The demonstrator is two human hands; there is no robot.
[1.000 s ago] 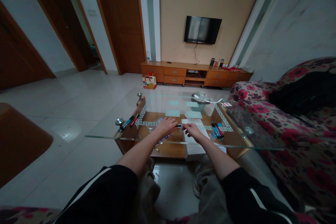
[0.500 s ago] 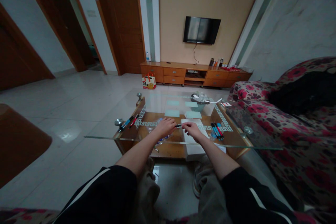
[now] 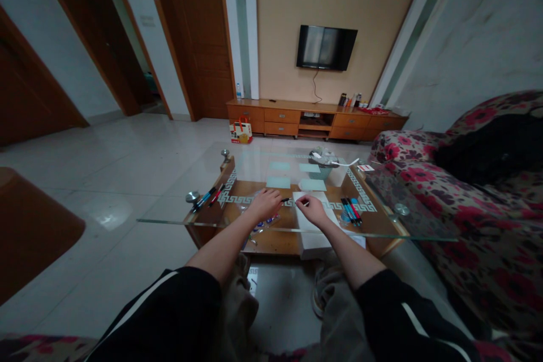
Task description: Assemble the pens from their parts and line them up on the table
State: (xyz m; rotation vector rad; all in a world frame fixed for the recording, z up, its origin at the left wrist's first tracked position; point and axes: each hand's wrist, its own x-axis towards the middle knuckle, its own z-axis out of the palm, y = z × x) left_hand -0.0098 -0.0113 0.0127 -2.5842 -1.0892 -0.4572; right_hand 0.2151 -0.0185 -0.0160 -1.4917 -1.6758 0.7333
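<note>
Over the glass table [image 3: 169, 212], my left hand [image 3: 267, 205] is closed round a black pen, whose dark end [image 3: 286, 200] sticks out to the right from its fingertips. Facing it across a small gap, my right hand [image 3: 311, 210] has its fingers curled in a pinch. A small dark bit shows at those fingertips, too small to name. Beneath and beside the left hand lies crumpled clear plastic packaging [image 3: 265, 225] with blue marks. Right of my hands, blue, black and red pens [image 3: 351, 212] lie side by side. Several more pens [image 3: 207, 197] rest at the table's left.
A white box [image 3: 314, 243] sits under the glass on the wooden shelf. Toward the back right stands a basket [image 3: 324, 168] holding plastic. A white card [image 3: 365, 168] is near it. The flowered sofa [image 3: 487, 226] borders the right side, and a low TV cabinet [image 3: 280, 116] stands beyond.
The gap between my hands has widened: the dark pen end now stands clear of my right hand. The right fingers have curled in more. The pens on the table have not moved.
</note>
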